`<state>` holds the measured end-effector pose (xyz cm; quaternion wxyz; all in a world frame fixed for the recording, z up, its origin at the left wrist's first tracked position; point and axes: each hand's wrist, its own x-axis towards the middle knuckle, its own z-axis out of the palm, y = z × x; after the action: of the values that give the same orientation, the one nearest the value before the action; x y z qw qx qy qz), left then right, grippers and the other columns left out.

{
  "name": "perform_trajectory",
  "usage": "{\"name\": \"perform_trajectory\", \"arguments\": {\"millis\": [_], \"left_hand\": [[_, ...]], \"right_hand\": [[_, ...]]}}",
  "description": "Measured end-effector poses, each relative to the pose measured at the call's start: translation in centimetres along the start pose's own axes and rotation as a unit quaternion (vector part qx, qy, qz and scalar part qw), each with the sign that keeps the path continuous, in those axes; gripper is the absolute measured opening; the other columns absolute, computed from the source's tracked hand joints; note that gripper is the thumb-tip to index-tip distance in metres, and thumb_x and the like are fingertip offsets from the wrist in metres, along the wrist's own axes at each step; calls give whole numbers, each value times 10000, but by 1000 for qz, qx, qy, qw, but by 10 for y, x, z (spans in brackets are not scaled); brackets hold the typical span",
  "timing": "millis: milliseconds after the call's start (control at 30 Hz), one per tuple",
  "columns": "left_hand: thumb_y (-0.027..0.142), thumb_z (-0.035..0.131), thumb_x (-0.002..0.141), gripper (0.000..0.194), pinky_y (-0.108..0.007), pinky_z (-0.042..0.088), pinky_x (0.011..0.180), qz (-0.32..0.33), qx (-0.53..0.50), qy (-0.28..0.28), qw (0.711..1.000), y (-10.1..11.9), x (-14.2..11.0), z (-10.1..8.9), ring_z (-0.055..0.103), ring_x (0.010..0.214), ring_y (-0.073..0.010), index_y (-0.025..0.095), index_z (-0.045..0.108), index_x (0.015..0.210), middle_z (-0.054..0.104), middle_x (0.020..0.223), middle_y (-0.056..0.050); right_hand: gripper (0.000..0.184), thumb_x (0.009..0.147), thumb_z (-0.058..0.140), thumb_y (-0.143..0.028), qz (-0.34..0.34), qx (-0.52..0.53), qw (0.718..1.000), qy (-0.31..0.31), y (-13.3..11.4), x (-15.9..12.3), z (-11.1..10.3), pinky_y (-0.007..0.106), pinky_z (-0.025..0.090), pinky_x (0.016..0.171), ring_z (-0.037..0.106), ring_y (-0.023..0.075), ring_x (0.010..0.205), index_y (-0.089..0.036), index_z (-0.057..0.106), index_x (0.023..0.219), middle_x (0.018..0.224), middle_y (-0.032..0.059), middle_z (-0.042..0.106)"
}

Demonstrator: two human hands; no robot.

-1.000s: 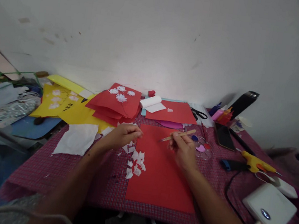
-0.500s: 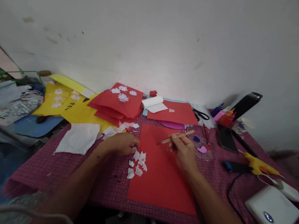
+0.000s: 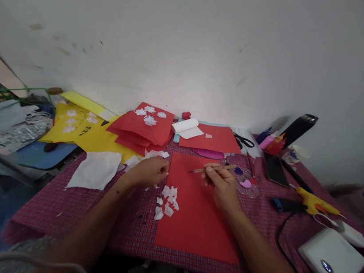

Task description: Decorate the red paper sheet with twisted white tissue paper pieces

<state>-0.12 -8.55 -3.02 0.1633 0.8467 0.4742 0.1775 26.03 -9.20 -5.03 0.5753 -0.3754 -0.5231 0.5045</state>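
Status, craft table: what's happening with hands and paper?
Right hand gripping slim tan wooden paintbrush over red paper sheet. Left hand curled, contents unclear. Torn white paper scraps overlie sheet's left edge.

No readable text | yellow paper (image 3: 100,139): dark characters (image 3: 85,131), unclear | white box (image 3: 337,251): oval badge (image 3: 326,266), illegible
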Motion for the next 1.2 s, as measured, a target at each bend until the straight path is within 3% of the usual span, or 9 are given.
{"name": "perform_trajectory", "arguments": {"millis": [67,133,233,367,833,1000,1200], "left_hand": [[210,547,781,81,-245,329,589,-28,-62,76,995,5,4,1,498,643,-132,168,555,713,580,691,-5],[234,548,801,73,-228,338,569,-69,-176,115,975,11,9,6,488,610,-115,171,545,765,554,669,18],[248,592,784,115,-203,346,541,-99,-345,128,925,17,15,21,480,581,-92,173,535,850,532,664,43],[212,656,718,270,-191,369,533,-120,-455,107,876,26,19,37,503,572,-79,172,537,957,574,710,43],[168,634,705,281,-187,389,528,-124,-464,89,872,34,18,38,543,566,-78,162,579,980,615,704,31],[125,556,706,318,-227,476,583,-127,-492,92,857,32,19,37,629,630,-114,150,579,1023,655,749,-6],[210,670,725,294,-221,487,566,-132,-532,99,831,28,19,40,668,673,-135,159,600,1006,686,804,-27]], "right_hand": [[144,836,680,-318,2,0,1000,-14,2,0,-1,242,414,505,543,109,519,-187,698,893,729,16,668],[141,839,676,-310,6,-4,999,-37,4,-1,-1,247,428,532,555,113,538,-195,699,918,756,21,685],[132,843,670,-299,2,-15,998,-69,6,-3,-2,254,437,567,563,118,567,-202,703,928,778,24,697],[133,845,665,-292,-9,-26,995,-99,3,-7,0,261,438,591,569,125,600,-207,702,941,828,28,701],[161,851,643,-326,-9,-80,991,-107,4,-7,3,259,440,579,555,122,595,-197,694,932,814,20,671],[148,839,645,-323,-1,-64,996,-69,3,-5,5,254,443,554,555,124,574,-200,700,901,789,20,689],[136,833,654,-310,15,-20,998,-62,5,-4,4,249,436,552,557,118,555,-202,703,899,780,21,703]]}}
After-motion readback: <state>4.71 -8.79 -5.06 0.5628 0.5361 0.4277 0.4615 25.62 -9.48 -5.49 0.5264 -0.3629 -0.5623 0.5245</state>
